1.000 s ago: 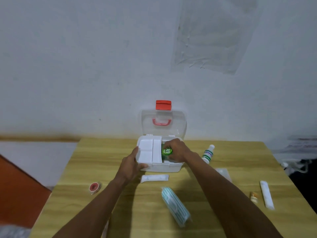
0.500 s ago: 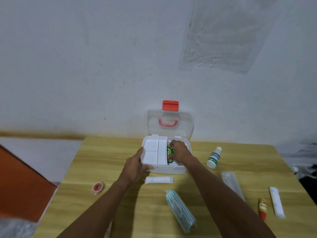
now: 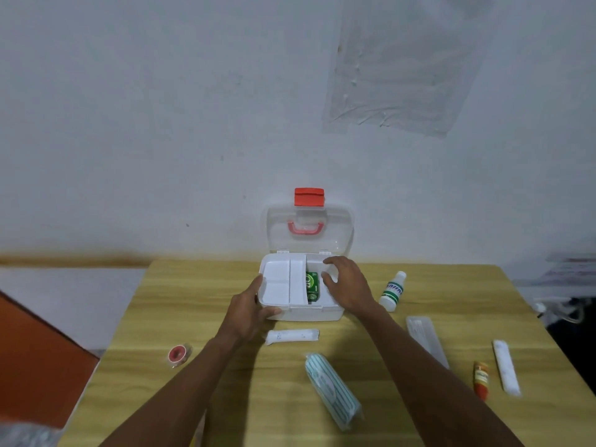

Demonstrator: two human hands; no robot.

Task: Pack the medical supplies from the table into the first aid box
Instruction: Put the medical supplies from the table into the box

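overhead, a wooden table stands against a white wall.

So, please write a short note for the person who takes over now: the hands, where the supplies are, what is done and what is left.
Left hand grips the front-left corner of the first aid box, lid open.
Right hand is open over the box, holding nothing.
Done: green packet lies inside, beside the white tray.
Left on the table: white bottle, white tube, tape roll, striped pack, clear sleeve, orange tube, white stick pack.
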